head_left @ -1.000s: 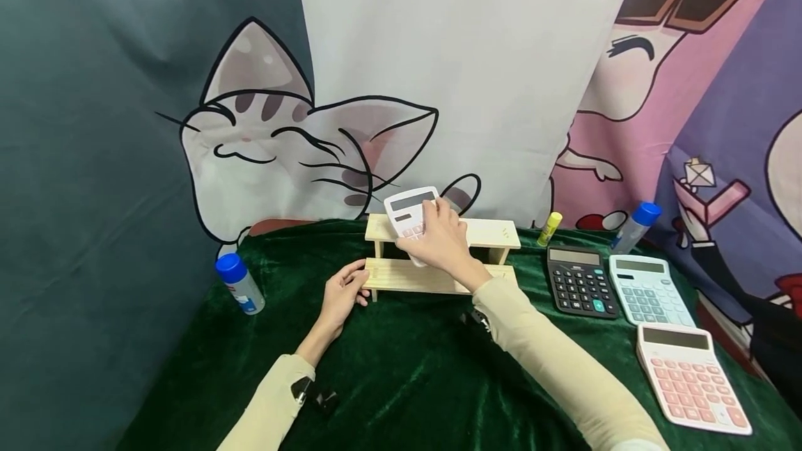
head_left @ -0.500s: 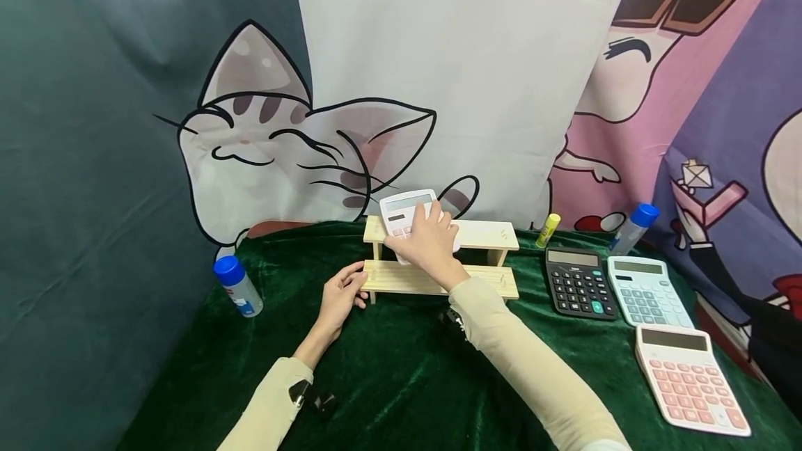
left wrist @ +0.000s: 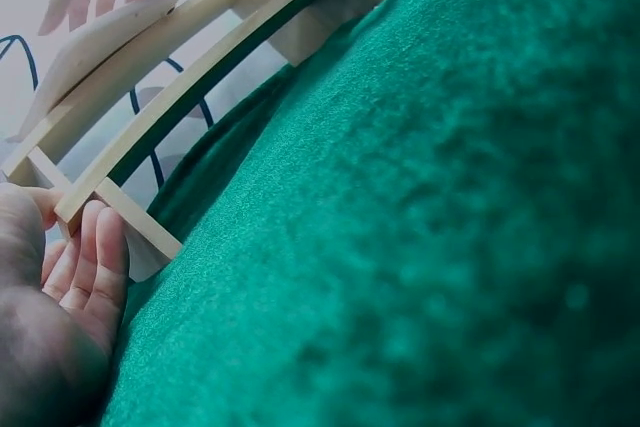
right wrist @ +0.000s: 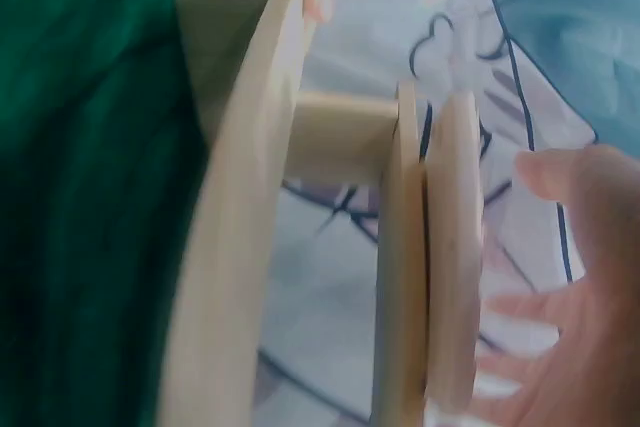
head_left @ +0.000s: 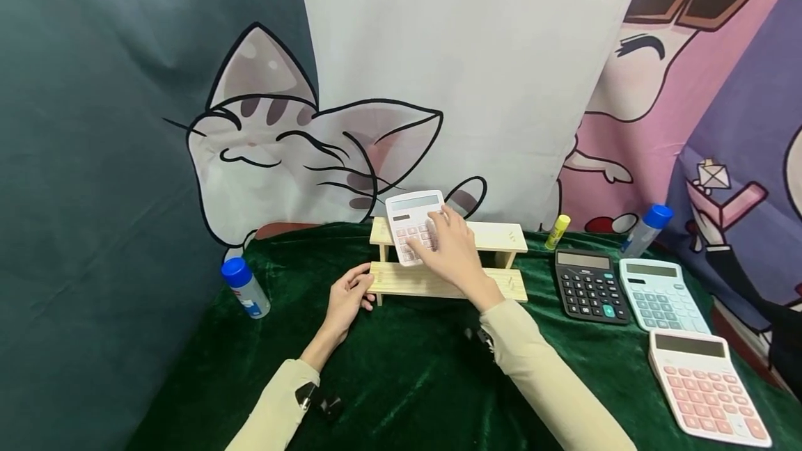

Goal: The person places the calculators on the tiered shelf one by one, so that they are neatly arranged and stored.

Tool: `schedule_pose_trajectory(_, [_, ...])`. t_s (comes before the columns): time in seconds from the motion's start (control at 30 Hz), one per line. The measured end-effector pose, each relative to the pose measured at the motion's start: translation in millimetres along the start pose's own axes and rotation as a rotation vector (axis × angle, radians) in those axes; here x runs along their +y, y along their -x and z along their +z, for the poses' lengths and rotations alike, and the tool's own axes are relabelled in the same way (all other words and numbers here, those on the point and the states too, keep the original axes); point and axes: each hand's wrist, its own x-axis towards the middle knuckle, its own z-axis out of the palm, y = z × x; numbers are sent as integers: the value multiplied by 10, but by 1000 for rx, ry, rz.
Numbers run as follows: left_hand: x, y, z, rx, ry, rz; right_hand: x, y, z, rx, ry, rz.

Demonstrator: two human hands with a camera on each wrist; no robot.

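Observation:
A small white calculator with pink keys (head_left: 410, 221) lies tilted on the upper tier (head_left: 498, 235) of a two-tier wooden stand. My right hand (head_left: 456, 249) hovers over the calculator's right side with its fingers spread; in the right wrist view, the thumb (right wrist: 550, 175) is apart from the calculator (right wrist: 455, 257), and whether the other fingertips touch its edge is unclear. My left hand (head_left: 347, 301) grips the left end of the lower tier (head_left: 432, 280), thumb on one side and fingers (left wrist: 105, 257) on the other. The right fingers partly cover the keys.
At the right lie a black calculator (head_left: 590, 287), a pale blue one (head_left: 664, 296) and a larger pink-keyed one (head_left: 708, 388). Behind them stand a yellow glue stick (head_left: 557, 232) and a blue-capped bottle (head_left: 647, 230). Another blue-capped bottle (head_left: 246, 289) stands left on the green cloth (head_left: 401, 381).
The right hand first moved left with the calculator, setting it on the upper tier, then loosened and shifted right, uncovering more keys. The left hand has stayed at the stand's end.

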Motion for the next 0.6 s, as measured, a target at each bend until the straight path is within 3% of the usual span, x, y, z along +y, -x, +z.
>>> schedule_pose_trajectory(0.1, [-94,-28,2,14,-12,12,178,123,-53,57,-60,-92])
schedule_pose_trajectory(0.3, [-62,-30,-57,24,-20,9,413,227,-31,90,-119,-195])
schedule_pose_trajectory(0.6, [-81,-46,2,0,-21,-11,545,270,-46,82,-99,-250])
